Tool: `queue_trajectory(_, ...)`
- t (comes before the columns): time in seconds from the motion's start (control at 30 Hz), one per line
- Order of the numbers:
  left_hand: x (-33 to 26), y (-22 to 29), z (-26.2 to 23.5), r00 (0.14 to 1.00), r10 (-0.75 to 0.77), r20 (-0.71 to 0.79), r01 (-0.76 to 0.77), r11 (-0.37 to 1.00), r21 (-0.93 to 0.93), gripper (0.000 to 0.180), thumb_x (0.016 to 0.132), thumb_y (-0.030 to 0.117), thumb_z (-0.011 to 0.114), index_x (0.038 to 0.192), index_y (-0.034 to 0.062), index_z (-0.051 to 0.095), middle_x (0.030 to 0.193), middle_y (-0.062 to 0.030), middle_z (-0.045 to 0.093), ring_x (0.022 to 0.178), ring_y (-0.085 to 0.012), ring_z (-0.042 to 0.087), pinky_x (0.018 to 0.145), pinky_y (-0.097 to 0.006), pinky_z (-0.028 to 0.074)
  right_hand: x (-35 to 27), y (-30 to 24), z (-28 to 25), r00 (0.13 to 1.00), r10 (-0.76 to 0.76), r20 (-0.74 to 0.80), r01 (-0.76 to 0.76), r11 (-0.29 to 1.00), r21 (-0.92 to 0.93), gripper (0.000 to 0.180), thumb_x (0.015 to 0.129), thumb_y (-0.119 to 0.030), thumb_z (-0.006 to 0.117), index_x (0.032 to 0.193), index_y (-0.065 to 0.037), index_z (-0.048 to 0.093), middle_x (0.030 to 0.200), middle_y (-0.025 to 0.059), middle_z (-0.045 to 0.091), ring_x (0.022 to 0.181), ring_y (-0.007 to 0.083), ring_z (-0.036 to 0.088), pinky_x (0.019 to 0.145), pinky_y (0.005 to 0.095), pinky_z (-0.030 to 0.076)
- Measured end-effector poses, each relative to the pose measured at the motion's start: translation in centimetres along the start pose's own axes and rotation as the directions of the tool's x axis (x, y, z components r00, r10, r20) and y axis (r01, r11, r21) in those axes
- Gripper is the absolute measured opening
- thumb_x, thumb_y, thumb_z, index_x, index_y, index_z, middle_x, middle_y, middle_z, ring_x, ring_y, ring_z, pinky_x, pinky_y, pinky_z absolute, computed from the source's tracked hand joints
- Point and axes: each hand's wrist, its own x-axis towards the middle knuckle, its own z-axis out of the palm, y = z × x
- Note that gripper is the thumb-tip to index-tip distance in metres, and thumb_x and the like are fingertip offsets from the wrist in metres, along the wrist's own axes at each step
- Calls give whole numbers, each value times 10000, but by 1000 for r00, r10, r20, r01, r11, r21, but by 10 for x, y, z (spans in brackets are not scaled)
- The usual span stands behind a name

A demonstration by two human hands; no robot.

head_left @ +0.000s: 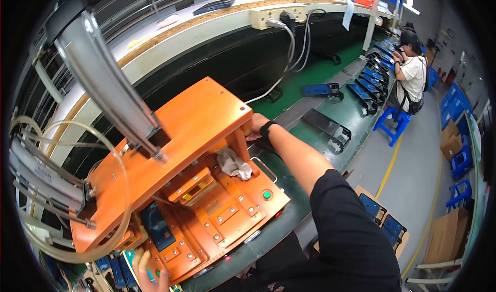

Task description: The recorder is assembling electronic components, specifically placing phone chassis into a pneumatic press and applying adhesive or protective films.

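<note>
In front of me stands an orange press fixture (201,111) with a bolted base. My left hand (146,271) is at the base's near left corner, fingers apart, with its thumb beside a green button. Next to it, a dark blue flat panel (157,226) lies in the fixture's left recess. My right hand (257,126), below a black wristband, reaches to the far right side of the fixture by its upright. Its fingers are partly hidden there, so what they touch does not show. A crumpled white cloth (233,164) rests on the base.
Pneumatic cylinders (103,75) and clear hoses rise at the left. A second green button (267,194) sits at the base's right corner. Black and blue parts (369,85) line the green conveyor (330,106). Farther along, a person (411,70) sits on a blue stool.
</note>
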Motion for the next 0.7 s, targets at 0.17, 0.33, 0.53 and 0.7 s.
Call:
queue_trajectory(0.17, -25, -4, 29, 983, 13, -183, 2, 997, 81, 432, 939, 231, 600, 1280, -31, 553, 1327, -244, 541, 1267, -419, 474, 1091, -484, 347, -41, -26, -33, 939, -297, -172, 58, 630, -774, 546, 807, -449, 731, 1084, 18, 674, 1089, 173, 702, 1030, 333, 671, 890, 467, 521)
queue_trajectory(0.33, -40, -28, 51, 959, 22, -284, 0, 997, 78, 489, 993, 342, 511, 1291, -44, 549, 1359, -247, 522, 1281, -413, 465, 1100, -472, 333, -152, -4, -106, 802, -365, -473, -409, 243, -880, 818, 614, -573, 827, 1246, -106, 598, 1270, 177, 606, 1173, 351, 582, 967, 466, 469)
queue_trajectory(0.53, -44, -34, 58, 941, 33, -336, -23, 999, 36, 511, 991, 338, 515, 1320, -53, 520, 1375, -242, 508, 1291, -392, 459, 1102, -456, 328, -192, 107, -189, 844, -244, -478, -257, 598, -759, 935, 611, -372, 879, 1391, -70, 464, 1257, 207, 600, 1187, 371, 572, 1015, 413, 455)
queue_trajectory(0.7, -51, -19, 39, 947, -23, -319, -15, 993, -117, 605, 885, 253, 678, 1367, -43, 465, 1355, -228, 516, 1252, -358, 501, 1073, -448, 366, -283, 93, -129, 939, -248, -237, 309, 911, 272, 768, 850, -214, 733, 1447, 31, 319, 981, 87, 633, 763, 166, 607, 824, 336, 530)
